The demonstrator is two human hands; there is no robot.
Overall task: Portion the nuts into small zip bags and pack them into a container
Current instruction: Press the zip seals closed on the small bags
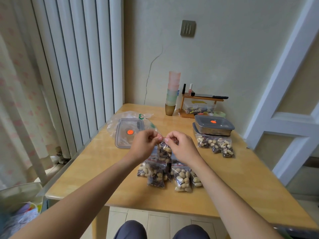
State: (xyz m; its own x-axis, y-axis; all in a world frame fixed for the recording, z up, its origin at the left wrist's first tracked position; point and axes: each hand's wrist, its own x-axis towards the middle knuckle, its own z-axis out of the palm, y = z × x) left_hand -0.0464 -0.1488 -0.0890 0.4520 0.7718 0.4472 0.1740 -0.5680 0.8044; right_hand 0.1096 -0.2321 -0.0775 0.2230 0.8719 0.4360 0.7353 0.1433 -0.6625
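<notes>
— Well, what is held at the fingers?

— A small zip bag (164,151) of peanuts and dark nuts is held up above the counter (107,171). Its top edge is pinched from both sides: the left hand (145,144) is curled on the left corner, the right hand (180,145) on the right corner, thumb and fingers (167,139) pressed together on the strip. The bag hangs below the fingertips.

— And what is seen directly under the fingers?

— A cluster of filled bags (170,175) is laid on the counter, just beneath and nearer the person than the hanging bag. Some of them overlap one another.

— What is found to the right of the fingers?

— Three more filled bags (215,144) are lined up there, touching each other. Just behind them, two lidded steel containers (214,125) are stacked, a grey lid with an orange dot on top.

— And to the left?

— A loose grey lid (128,132) with an orange dot is lying flat, covered by a clear plastic bag (120,118).

— Anything beyond the fingers?

— A stack of coloured cups (172,94) and a small wooden rack (198,104) are placed against the wall.
</notes>
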